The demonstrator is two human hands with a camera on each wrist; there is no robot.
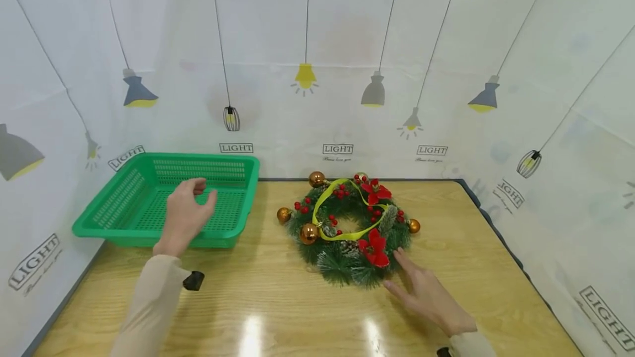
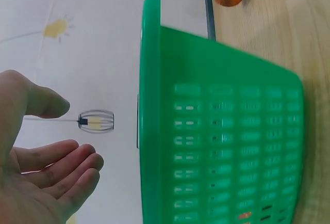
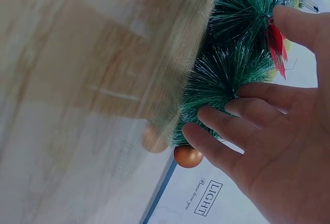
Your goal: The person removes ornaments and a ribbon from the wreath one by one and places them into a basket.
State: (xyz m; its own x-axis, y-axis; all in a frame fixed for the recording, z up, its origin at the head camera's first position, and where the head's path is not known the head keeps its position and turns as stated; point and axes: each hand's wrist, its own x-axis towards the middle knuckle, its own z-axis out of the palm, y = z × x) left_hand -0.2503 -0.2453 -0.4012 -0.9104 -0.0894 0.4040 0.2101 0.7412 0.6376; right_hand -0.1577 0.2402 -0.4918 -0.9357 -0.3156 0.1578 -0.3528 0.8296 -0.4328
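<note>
Wreath of green artificial pine [image 1: 347,225], trimmed with red poinsettias, red berries, copper baubles and a yellow ribbon loop, lay flat on the wooden table [image 1: 278,307], right of centre. Nearest to me, my right hand [image 1: 429,293] was spread with straight fingers [image 3: 219,123], their tips at the wreath's near-right edge; whether they touched the needles or stopped just short I could not tell. It gripped nothing. My left hand [image 1: 186,211] hovered with loosely bent fingers [image 2: 67,162] over the front rim of the green perforated plastic basket [image 1: 168,200], empty as well. The basket stood at the table's left, apart from the wreath, with a white lamp-printed backdrop [image 1: 317,59] behind both.

Risks, as I judged them: a one-sided lift by soft needles could tip the ring and let it slip; a copper bauble [image 3: 187,156] at the outer edge could snag or pull loose; the ribbon might catch a finger; the wreath looked nearly as wide as the basket and could jam on its rim.
</note>
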